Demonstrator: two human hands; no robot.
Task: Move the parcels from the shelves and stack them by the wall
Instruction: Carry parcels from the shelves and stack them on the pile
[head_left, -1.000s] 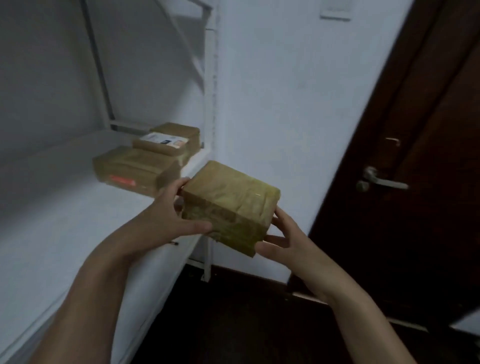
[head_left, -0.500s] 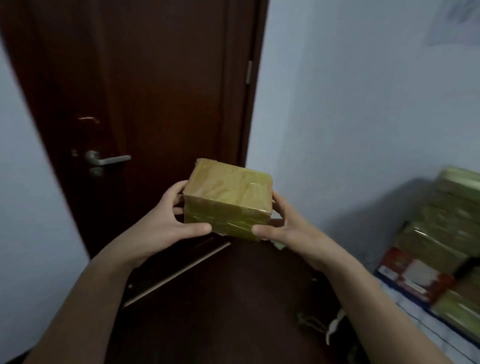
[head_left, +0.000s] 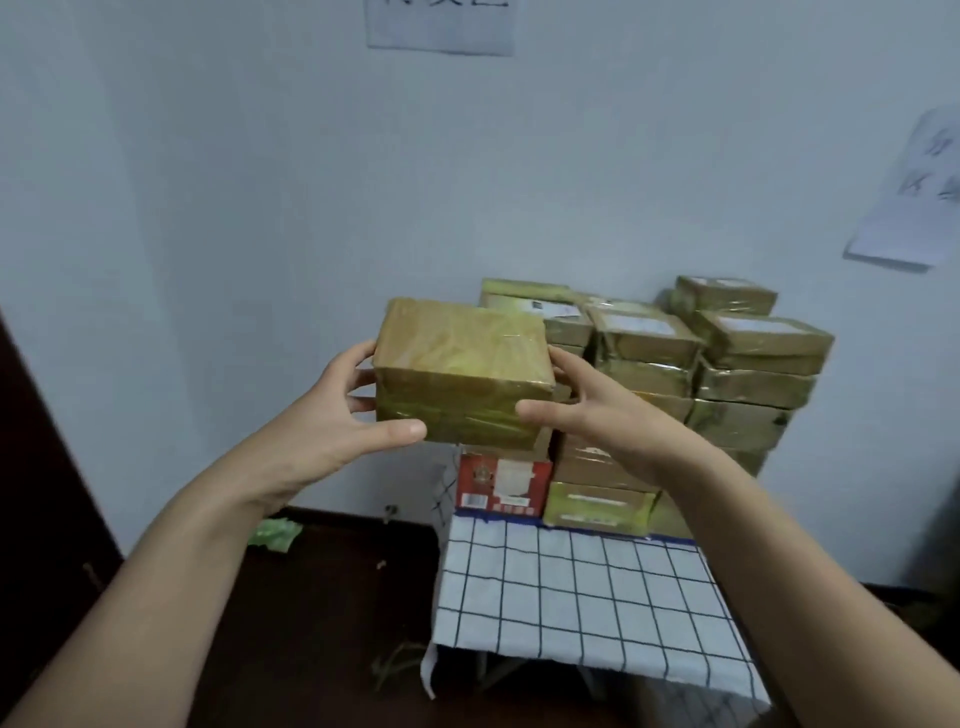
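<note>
I hold a brown taped parcel (head_left: 460, 371) in the air in front of me. My left hand (head_left: 332, 421) grips its left side, thumb along the lower front edge. My right hand (head_left: 592, 415) holds its right side, thumb on the front corner. Behind and to the right stands a stack of similar taped parcels (head_left: 727, 364) against the white wall (head_left: 260, 208). A red box (head_left: 501, 480) sits at the stack's lower left. The held parcel hides part of the stack's left side.
The stack rests on a table with a white checked cloth (head_left: 582, 592). Dark floor (head_left: 311, 597) lies to the left, with a green scrap (head_left: 275, 535) by the skirting. Paper sheets (head_left: 914, 192) hang on the wall. A dark door edge (head_left: 31, 467) is at far left.
My view has swung right from the shelf, past the door, to the wall stack. The parcel stays gripped in both hands, now in front of the stack.
</note>
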